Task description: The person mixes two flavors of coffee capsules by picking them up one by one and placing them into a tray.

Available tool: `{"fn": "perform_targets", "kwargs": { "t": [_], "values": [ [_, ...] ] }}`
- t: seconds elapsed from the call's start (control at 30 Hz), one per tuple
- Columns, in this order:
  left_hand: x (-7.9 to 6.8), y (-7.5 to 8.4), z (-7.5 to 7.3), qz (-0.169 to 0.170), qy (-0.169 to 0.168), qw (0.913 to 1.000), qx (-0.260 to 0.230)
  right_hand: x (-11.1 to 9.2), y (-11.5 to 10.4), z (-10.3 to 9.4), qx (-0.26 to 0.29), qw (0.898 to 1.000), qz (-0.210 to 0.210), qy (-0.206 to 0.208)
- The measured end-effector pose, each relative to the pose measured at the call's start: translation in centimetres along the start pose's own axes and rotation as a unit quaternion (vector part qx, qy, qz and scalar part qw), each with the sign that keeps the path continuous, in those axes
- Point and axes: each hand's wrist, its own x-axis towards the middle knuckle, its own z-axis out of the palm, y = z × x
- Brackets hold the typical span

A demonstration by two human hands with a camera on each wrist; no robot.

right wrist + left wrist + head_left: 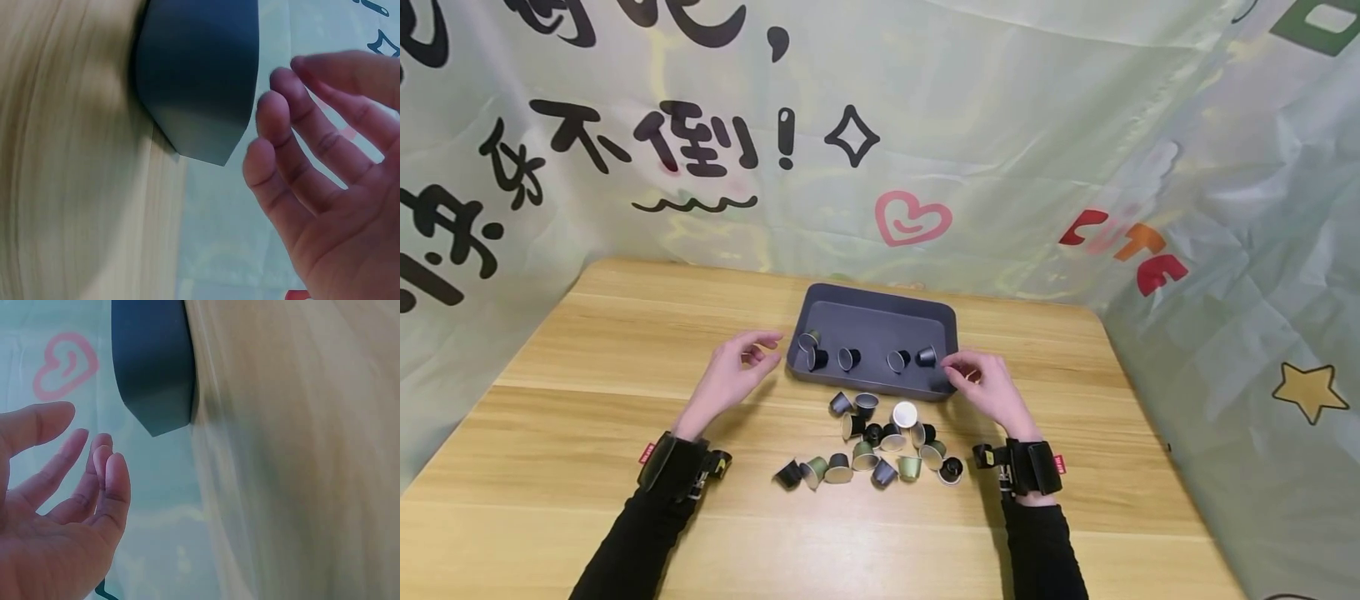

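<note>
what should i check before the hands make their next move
1. Left hand free: ok, it holds nothing.
2. Right hand free: ok, nothing visible in its grasp.
3. Right hand clear of the tray: cannot tell, it is very close to the tray's right end.
4. All capsules in the tray: not ok, five capsules are inside, while the loose capsules lie in front on the table.
5. Capsules inside all upright: not ok, some lie on their sides.

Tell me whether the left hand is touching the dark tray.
Apart. The left wrist view shows it: the pale backdrop is visible in the gap between the left hand and the dark tray.
</note>
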Motion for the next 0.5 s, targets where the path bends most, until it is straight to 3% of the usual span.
{"fn": "perform_targets", "kwargs": {
  "t": [0.5],
  "values": [
    [0.02,0.04,0.24,0.006,-0.009,0.9999,-0.002,-0.32,-0.61,-0.30,0.023,0.998,0.002,-0.061]
  ]
}}
